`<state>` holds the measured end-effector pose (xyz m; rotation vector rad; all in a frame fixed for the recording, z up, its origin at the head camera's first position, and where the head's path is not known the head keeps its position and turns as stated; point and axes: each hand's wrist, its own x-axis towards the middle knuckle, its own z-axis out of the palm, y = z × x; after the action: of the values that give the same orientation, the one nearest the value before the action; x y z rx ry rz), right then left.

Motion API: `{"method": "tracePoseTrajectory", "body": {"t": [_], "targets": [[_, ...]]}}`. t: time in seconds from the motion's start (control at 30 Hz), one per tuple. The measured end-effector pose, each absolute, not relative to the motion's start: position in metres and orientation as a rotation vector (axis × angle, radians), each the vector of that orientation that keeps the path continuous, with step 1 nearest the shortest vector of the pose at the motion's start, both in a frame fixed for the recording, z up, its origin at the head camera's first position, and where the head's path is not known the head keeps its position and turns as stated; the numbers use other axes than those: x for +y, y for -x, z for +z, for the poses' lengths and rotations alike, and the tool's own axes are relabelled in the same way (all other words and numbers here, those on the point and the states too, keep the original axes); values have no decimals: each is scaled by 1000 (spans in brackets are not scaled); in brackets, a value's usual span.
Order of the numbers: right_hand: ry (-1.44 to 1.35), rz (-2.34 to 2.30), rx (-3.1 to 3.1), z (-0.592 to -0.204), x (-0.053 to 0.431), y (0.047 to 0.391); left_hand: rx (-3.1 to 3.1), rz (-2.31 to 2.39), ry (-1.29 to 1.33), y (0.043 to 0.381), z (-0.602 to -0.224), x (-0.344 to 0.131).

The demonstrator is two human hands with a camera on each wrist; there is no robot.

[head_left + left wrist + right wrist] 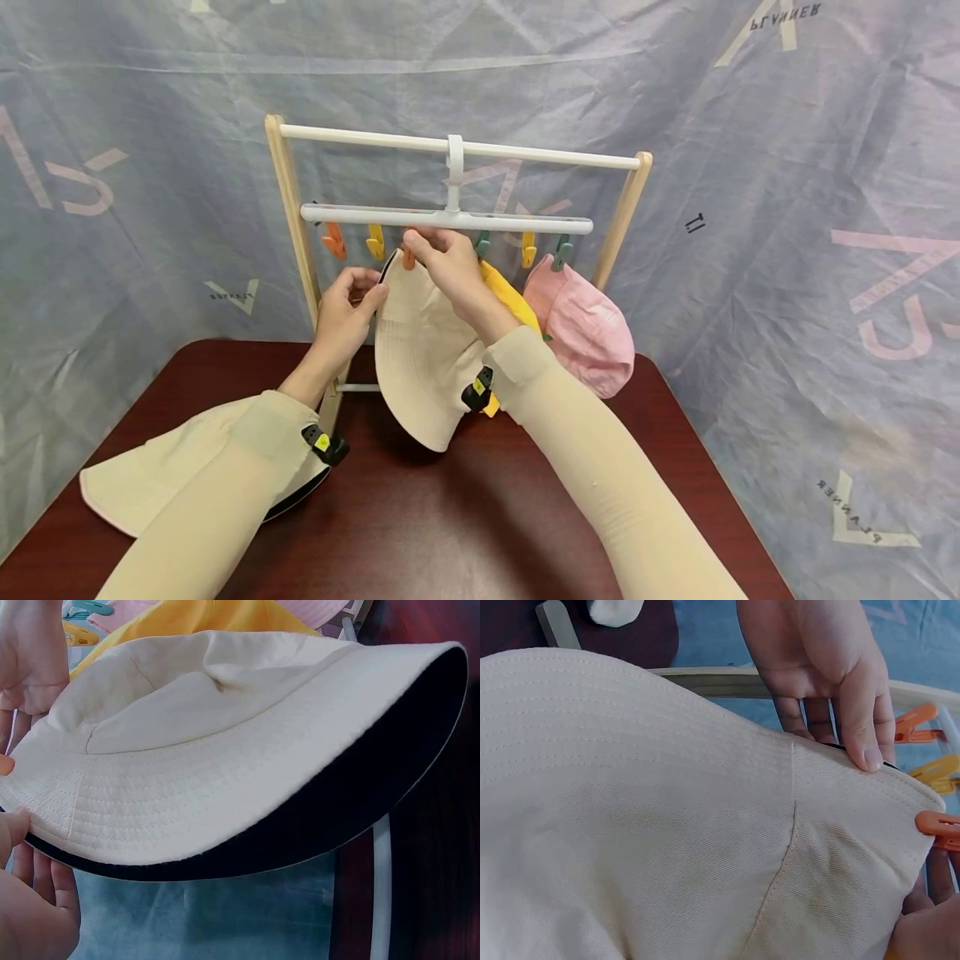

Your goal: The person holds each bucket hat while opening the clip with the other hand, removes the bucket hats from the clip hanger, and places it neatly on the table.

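A cream bucket hat [420,333] with a dark lining hangs by its brim under the white hanger [375,215]. My left hand [347,312] pinches the brim's upper left edge, thumb on the cream side and fingers behind, as the right wrist view shows. At the hanger, my right hand [457,267] holds an orange clothespin [409,250], its thumb over the clip. In the right wrist view the orange clip [937,825] sits on the brim's corner. The right fingers are partly hidden by the hat.
The hanger hooks onto a wooden-legged rack [285,192]. A yellow hat [510,292] and a pink hat [581,325] hang to the right. Unused orange [334,240] and yellow clips [375,242] hang left. Another cream hat [172,454] lies on the dark red table [480,525].
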<state>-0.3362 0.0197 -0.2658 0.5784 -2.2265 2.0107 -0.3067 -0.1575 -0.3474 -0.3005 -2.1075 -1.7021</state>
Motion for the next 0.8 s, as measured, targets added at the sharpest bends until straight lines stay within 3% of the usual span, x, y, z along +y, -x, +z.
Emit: {"method": "tracePoseTrajectory", "body": {"t": [0.8], "targets": [[-493, 2117, -2171, -266, 13, 336, -2112, -1728, 307, 305, -361, -163]]}}
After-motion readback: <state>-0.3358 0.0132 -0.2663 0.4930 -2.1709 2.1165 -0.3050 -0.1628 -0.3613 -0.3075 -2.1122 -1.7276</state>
